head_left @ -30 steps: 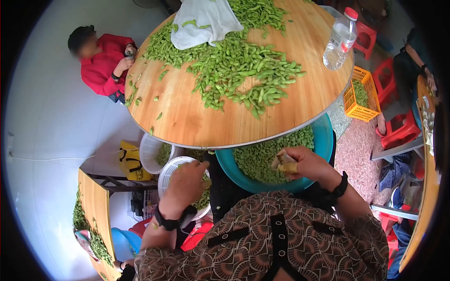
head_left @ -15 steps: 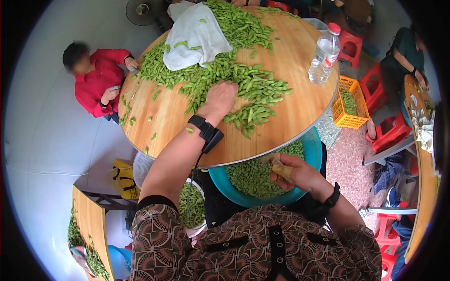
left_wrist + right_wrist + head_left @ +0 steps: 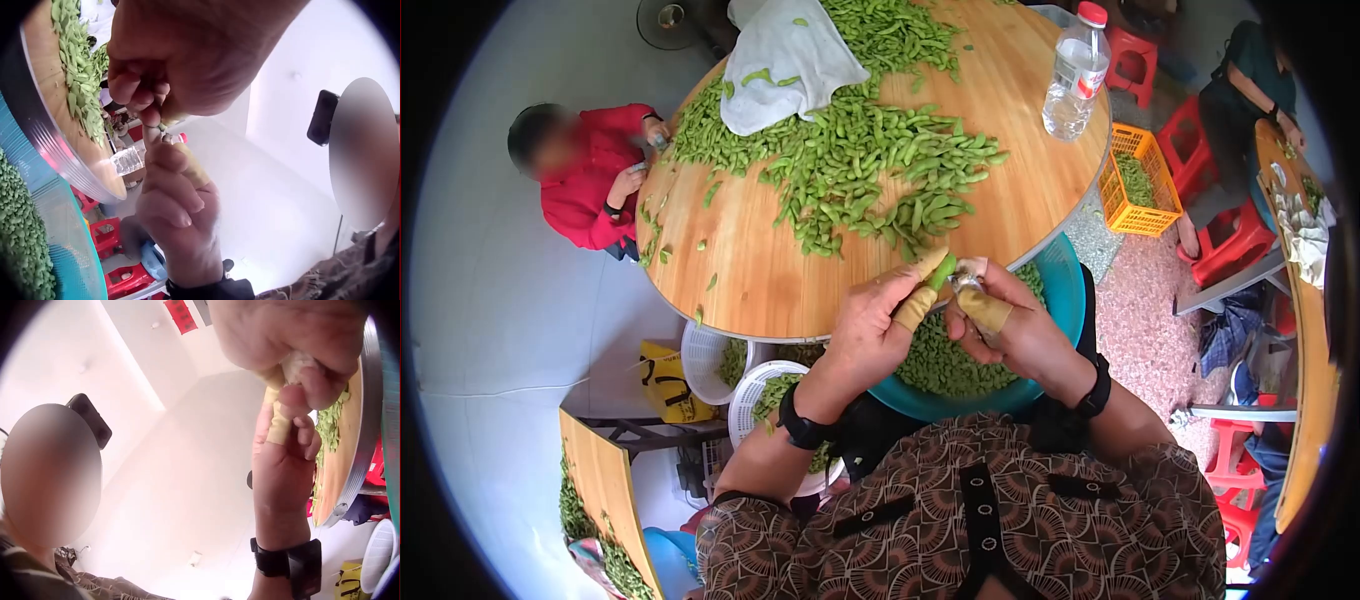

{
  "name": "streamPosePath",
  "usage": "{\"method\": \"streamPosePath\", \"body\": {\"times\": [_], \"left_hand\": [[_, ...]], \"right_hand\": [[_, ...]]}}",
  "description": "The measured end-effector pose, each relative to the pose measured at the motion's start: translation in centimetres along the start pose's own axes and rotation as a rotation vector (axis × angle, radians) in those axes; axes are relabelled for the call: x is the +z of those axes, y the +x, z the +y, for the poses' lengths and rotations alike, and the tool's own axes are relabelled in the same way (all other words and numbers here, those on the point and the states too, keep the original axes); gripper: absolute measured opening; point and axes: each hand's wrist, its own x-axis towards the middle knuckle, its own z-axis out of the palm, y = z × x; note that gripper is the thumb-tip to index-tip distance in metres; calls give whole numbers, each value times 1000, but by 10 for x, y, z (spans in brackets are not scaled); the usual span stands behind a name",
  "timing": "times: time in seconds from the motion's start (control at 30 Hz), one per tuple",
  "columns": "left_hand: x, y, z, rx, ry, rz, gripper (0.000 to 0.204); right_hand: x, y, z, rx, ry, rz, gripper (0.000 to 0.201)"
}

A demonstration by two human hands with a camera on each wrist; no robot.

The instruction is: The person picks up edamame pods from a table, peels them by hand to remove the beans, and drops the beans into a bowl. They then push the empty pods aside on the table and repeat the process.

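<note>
My left hand (image 3: 865, 330) pinches a green soybean pod (image 3: 941, 272) between thumb and index finger, both wrapped in tan tape. Right against the pod's tip is my right hand (image 3: 1035, 335), its taped thumb bent around a small whitish, partly shiny piece (image 3: 968, 272); its exact kind is hidden by the fingers. In the left wrist view the fingertips of both hands meet. Below them a teal basin (image 3: 1055, 395) holds many shelled green beans (image 3: 940, 365). On the round wooden table (image 3: 790, 285) just ahead lies a heap of pods (image 3: 870, 165).
A white cloth (image 3: 785, 65) covers part of the heap. A water bottle (image 3: 1077, 75) stands near the table's right edge. White baskets (image 3: 745, 405) with green contents sit below at left, a yellow crate (image 3: 1140, 215) at right. A person in red (image 3: 585, 190) sits across at left.
My left hand went from above the white basket to the pod heap on the table, then came back with a pod to meet the right hand. The right hand stayed over the basin.
</note>
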Motion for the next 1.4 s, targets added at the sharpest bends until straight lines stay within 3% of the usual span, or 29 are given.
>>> {"method": "streamPosePath", "body": {"times": [0.13,0.2,0.27,0.33,0.37,0.4,0.47,0.53,0.6,0.63,0.7,0.73,0.8,0.83,0.87,0.93,0.97,1.1,1.17,1.2,1.27,1.3,1.37,1.4], "left_hand": [[-3,-7,14,48,94,-19,36],[-3,-18,29,285,398,10,36],[5,-25,28,342,361,64,35],[10,-32,29,-63,-151,5,33],[12,-36,25,-349,-546,-40,32],[14,-40,16,-353,-549,-43,32],[19,-45,-4,-644,-1418,-70,34],[23,-46,-7,-636,-1455,-95,33],[30,-43,0,-359,-408,37,27],[30,-41,-1,-359,-409,36,27],[30,-37,-3,212,320,145,18],[32,-37,-3,212,319,143,18],[39,-38,-3,17,74,192,12],[40,-41,-5,-326,-305,110,12],[39,-43,-7,-330,-305,111,12],[37,-41,-10,-571,-1025,16,14],[37,-39,-7,-639,-1083,36,14],[36,-39,-2,-571,-848,19,13],[38,-40,-4,-305,-302,40,12],[37,-38,-3,-305,-301,42,12],[32,-35,3,-113,64,130,13],[33,-35,4,-113,63,129,13],[37,-38,6,-91,136,102,14],[38,-39,8,-91,135,99,14]], "right_hand": [[6,-9,-6,-4,12,-30,21],[6,-19,-8,-11,-92,-54,21],[6,-23,-11,-15,-196,-84,21],[6,-25,-13,250,202,-117,20],[-2,-21,-3,271,339,-190,21],[-4,-19,2,273,342,-186,21],[-7,-18,8,306,453,-209,22],[-13,-17,17,316,447,-169,23],[-16,-17,17,322,437,-130,23],[-16,-18,14,329,416,-119,24],[-14,-21,8,335,396,-105,24],[-11,-22,4,337,339,-82,23],[-7,-22,5,340,279,-62,22],[-5,-22,11,232,82,-4,22],[-3,-24,16,126,-113,54,22],[-8,-23,15,61,-263,20,22],[-11,-22,14,-5,-413,-12,23],[-8,-24,4,66,-435,10,24],[-9,-25,0,132,-418,12,22],[-11,-26,-2,132,-419,10,22],[-14,-28,-4,-49,-586,25,20],[-15,-25,1,-48,-587,26,20],[-18,-17,15,-469,-737,223,20],[-19,-17,15,-468,-737,225,20]]}}
